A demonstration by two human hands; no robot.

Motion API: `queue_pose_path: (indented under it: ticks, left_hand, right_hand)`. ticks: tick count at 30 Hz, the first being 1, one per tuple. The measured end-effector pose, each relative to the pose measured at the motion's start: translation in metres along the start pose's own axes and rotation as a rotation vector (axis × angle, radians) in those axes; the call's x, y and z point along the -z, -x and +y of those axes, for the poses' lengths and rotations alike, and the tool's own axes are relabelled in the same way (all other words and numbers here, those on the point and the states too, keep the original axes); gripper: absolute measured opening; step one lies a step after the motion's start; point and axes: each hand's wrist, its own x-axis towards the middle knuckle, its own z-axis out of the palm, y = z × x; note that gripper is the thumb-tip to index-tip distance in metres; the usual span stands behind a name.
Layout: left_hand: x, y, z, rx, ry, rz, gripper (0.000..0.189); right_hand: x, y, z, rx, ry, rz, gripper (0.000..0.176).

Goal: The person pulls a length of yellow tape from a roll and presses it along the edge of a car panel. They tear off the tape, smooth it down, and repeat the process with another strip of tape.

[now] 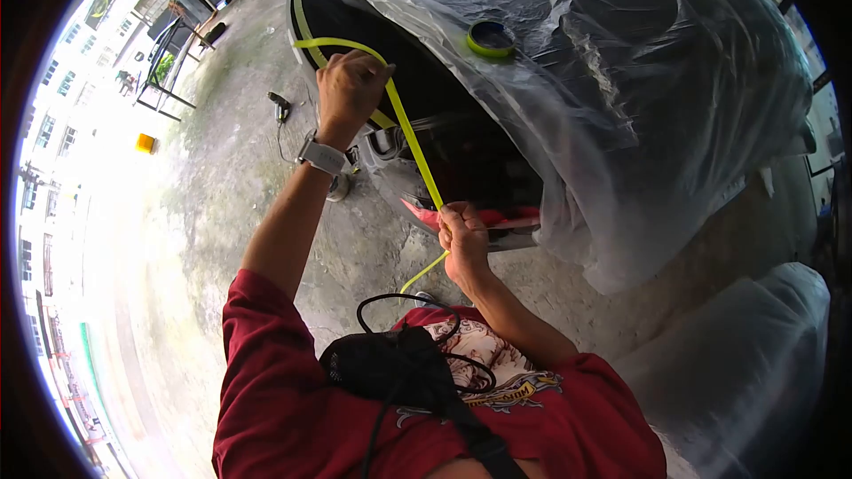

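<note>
A strip of yellow masking tape runs taut between my two hands, over the dark, glossy rear of a car. My left hand, a watch on its wrist, is closed on the strip higher up, and a loose end curls away to the left past it. Lower down, near the red tail light, my right hand pinches the same strip; its tail hangs below the fingers. Another strip of yellow tape is stuck along the car's left edge. A tape roll rests on the plastic sheet.
Clear plastic sheeting covers most of the car, its lower edge hanging loose. More bunched plastic lies at lower right. On the concrete floor are a corded tool and a yellow object. A metal-legged table stands farther left.
</note>
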Motion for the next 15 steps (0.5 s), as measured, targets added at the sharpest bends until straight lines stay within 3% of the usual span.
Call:
queue_pose_path:
  ticks: [5, 7, 15]
  left_hand:
    - [-0.008, 0.019, 0.004, -0.047, -0.071, -0.009, 0.017]
    - [-0.002, 0.019, 0.012, -0.157, -0.168, 0.07, 0.016]
    - [0.033, -0.019, 0.005, -0.179, -0.104, 0.237, 0.015]
  right_hand:
    - [0.014, -0.01, 0.015, -0.06, 0.032, 0.096, 0.01]
    - [0.015, -0.012, 0.014, -0.051, 0.035, 0.057, 0.01]
    - [-0.022, -0.02, -0.013, 0.11, 0.065, -0.045, 0.01]
